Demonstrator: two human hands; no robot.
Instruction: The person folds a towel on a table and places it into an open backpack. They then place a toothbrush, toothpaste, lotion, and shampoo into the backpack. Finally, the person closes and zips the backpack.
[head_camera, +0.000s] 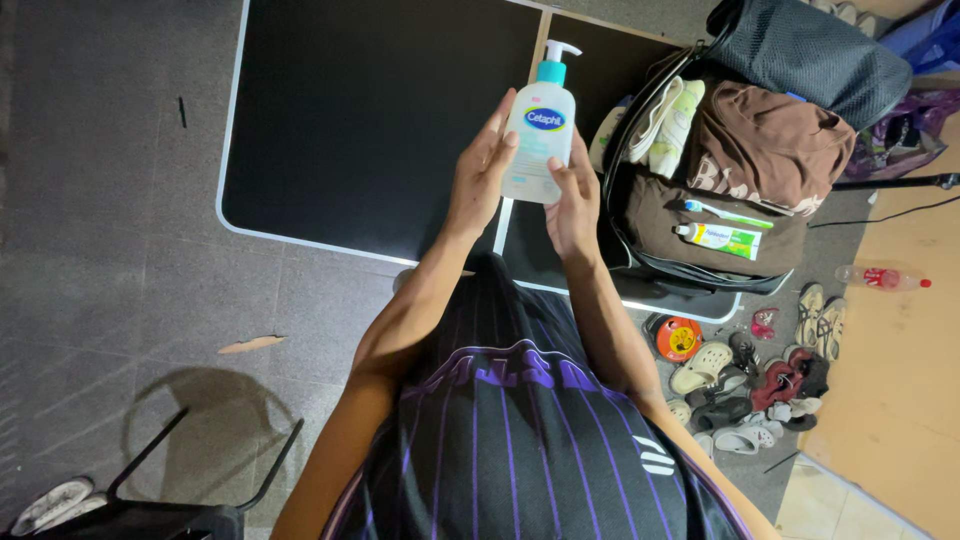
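While both hands are up in front of the chest, they share one thing: a pale pump bottle (538, 130) with a teal collar and a white pump head. The left hand (478, 172) lies along the bottle's left side with its fingers stretched up and curled lightly round it; the right hand (572, 205) cups the lower right corner, thumb on the front. Neither hand is on the pump, and the bottle stands upright, held over the seam where the two black tables meet, not resting on either.

Below and behind the bottle is the larger black table (350, 120), its white-edged top bare where it shows. Just to the right of the hands, on the second table, an open black bag (640, 215) sits with its mouth wide. Already lying in or on it are a brown garment (770, 140), a toothbrush (722, 211), a tube of toothpaste (720, 239) and, nearer the bottle, a rolled pale cloth (655, 120) beside a pale green tube (678, 125). A dark mesh pouch (800, 50) rests at the bag's far end.

Judging by how things lie, several toiletries and some clothing are already with the bag, while the pump bottle is not: it is in the air, close beside the bag's left rim but apart from it.

Further out, a heap of sandals and shoes (750, 385) lies on the grey floor, with a clear plastic bottle (880, 278) beyond on the tan surface at the right.
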